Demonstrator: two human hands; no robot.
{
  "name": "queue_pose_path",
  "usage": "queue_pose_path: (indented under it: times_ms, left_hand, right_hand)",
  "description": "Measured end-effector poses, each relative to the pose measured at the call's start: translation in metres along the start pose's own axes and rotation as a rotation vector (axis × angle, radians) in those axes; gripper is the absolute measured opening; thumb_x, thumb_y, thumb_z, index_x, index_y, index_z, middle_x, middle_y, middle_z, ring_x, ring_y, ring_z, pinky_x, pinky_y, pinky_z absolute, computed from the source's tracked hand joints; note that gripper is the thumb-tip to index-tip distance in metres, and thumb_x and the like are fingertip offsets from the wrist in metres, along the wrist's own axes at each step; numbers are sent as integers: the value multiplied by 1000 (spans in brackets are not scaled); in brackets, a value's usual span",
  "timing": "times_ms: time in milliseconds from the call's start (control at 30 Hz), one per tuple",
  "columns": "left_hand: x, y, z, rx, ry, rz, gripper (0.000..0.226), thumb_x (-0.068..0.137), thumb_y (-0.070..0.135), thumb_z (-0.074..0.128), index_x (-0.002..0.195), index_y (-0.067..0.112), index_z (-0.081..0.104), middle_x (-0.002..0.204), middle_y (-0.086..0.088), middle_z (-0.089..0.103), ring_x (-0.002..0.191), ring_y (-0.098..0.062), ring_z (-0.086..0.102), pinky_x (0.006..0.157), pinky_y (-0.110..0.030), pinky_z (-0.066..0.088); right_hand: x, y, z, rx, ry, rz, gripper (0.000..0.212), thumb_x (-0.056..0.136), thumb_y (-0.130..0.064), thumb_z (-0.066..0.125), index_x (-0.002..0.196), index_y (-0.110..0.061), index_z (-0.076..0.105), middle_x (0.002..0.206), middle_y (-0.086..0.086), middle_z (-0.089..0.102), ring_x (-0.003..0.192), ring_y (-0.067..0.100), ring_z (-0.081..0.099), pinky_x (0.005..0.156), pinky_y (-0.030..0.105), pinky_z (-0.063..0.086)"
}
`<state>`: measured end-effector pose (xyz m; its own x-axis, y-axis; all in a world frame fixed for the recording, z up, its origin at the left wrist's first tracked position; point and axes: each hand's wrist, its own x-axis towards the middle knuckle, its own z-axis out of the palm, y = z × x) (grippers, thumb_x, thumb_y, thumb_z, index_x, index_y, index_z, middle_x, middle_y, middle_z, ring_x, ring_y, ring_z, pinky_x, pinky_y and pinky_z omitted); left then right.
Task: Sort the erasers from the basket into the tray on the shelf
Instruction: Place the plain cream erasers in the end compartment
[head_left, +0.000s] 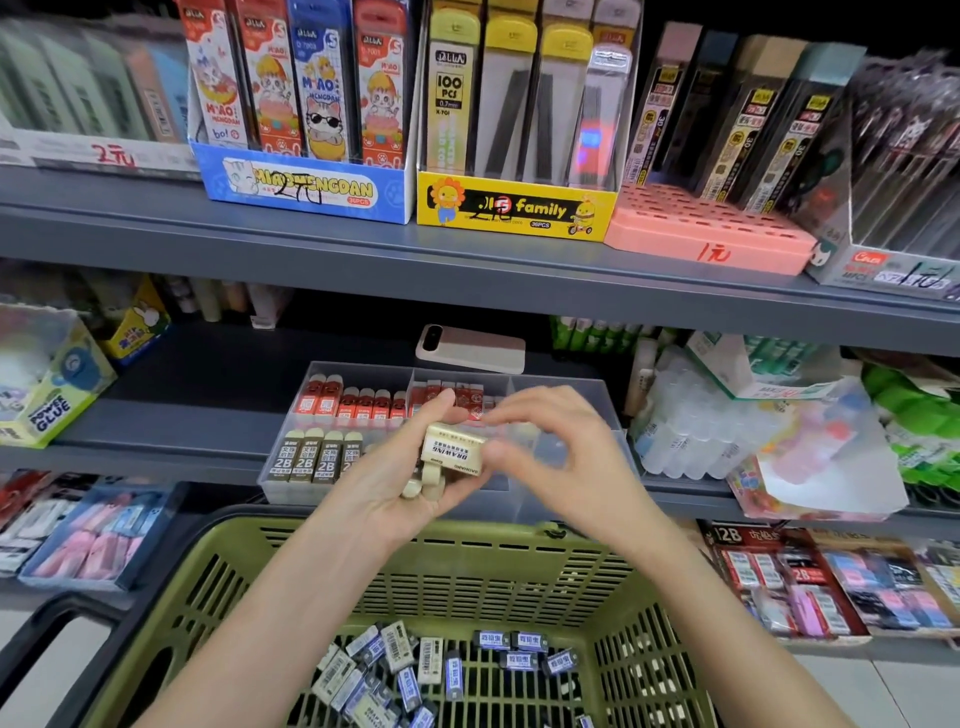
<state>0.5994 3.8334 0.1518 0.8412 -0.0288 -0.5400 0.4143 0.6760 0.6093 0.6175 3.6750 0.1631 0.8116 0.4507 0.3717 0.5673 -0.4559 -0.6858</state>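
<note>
In the middle of the frame, a small stack of cream erasers (426, 486) is gripped in the left hand (410, 467), with the fingers curled under the stack and the thumb raised over it. The top eraser (452, 449) of the stack, printed with the word DRAWING, is pinched at its right end by the right hand (566, 457). The thumb is pressed to that end and the index finger is arched over its upper edge, while the other fingers are curved loosely above.

Both hands are held over the far rim of a green slotted basket (467, 540) at the bottom of the frame. A loose heap of wrapped erasers (415, 670), white and blue-black, is seen on its floor.

Just behind the hands, a clear divided tray (566, 400) is set on the grey shelf (182, 431). Red-sleeved erasers (353, 402) are stood in its upper left compartments and brown 2B erasers (317, 457) in the lower left one. A phone (470, 347) is laid behind the tray.
</note>
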Motion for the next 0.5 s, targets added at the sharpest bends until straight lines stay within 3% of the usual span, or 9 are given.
queue_pose_path:
  times_ms: [67,133,233,300,400,500]
  left_hand:
    - [-1,-2,3,14,-4,12,29,63,31,73,79,7,67,60,-10,65,45,-18,62,40,-26,51]
    - [-1,-5,5,6,-15,22,28,71,33,71,81,8,65,61,-10,66,48,-17,63,43,-26,52]
    - [-1,-7,5,-49,-31,-1,30,81,32,69,82,3,69,70,-14,69,59,-22,69,46,-29,55]
    - [0,-6,0,-53,-4,10,28,84,30,67,76,3,72,62,-12,63,52,-20,64,43,-26,53]
    - [-4,0,-5,-26,-8,16,19,78,17,70,90,2,70,59,-11,59,49,-19,60,37,-19,45]
    - [-5,5,-8,-6,-37,15,31,73,9,70,104,3,70,63,-12,60,51,-21,60,36,-20,41]
  right_hand:
    - [-9,-11,6,-139,6,-73,34,75,-47,67,101,-25,69,99,-12,62,99,7,48,88,21,37]
    - [-13,-15,10,-116,68,-50,24,78,-32,72,100,-21,69,97,-11,61,97,6,47,86,20,37]
    - [-14,-11,5,308,73,120,14,85,-16,67,94,-26,66,91,-12,67,90,4,58,80,17,45]
    - [-7,4,-7,469,195,242,14,87,-11,63,99,-17,66,89,-6,69,80,6,64,70,17,50]
    - [16,41,-19,180,346,402,18,86,-9,64,104,-7,64,87,2,68,73,15,66,69,26,54]
    - [44,76,-16,-87,286,498,21,85,-5,63,105,-4,65,98,11,69,88,25,65,79,30,50]
